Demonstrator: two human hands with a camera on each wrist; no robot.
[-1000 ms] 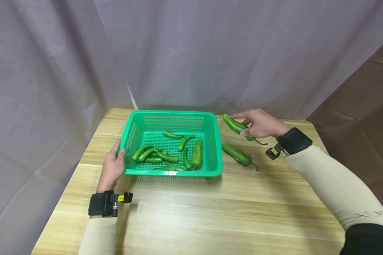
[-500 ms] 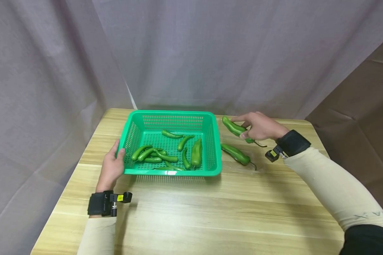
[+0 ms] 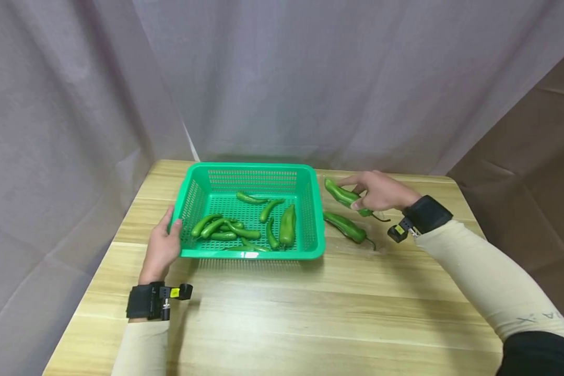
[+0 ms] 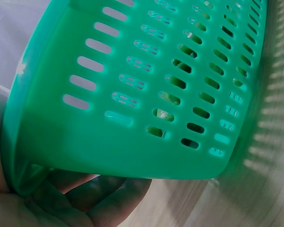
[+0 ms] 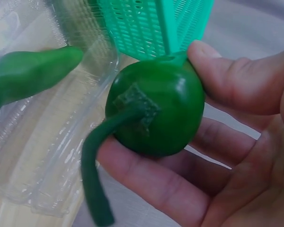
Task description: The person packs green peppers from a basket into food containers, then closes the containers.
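**Carrying a green pepper toward the basket**

Gripping a green pepper [image 3: 344, 196] at its stem end, the right hand [image 3: 380, 190] curls fingers and thumb round the fat part of it; the right wrist view shows the stem [image 5: 97, 161] sticking out past the fingers [image 5: 156, 189]. The pepper is off the table, just right of the green basket [image 3: 317, 219], tip pointing at the basket's right wall.

Below that hand lies a second pepper [image 3: 345, 226] in a clear plastic tray [image 5: 47, 156], right of the basket and apart from the held one.

On the other side, the left hand [image 3: 162, 248] holds the basket at its near left corner, thumb over the rim and fingers [image 4: 104, 196] tucked beneath, as the left wrist view shows. Inside the basket lie several smaller green peppers [image 3: 244, 227], mostly bunched toward the near side.

All of this sits on a wooden table [image 3: 310, 313] with grey cloth [image 3: 310, 78] hung behind it.

By the look of it, the step in hand is moving peppers from the tray into the basket, with one in transit and one left. The next move probably calls for lifting the pepper clear over the right wall before letting go, while the left hand keeps the light basket from sliding.
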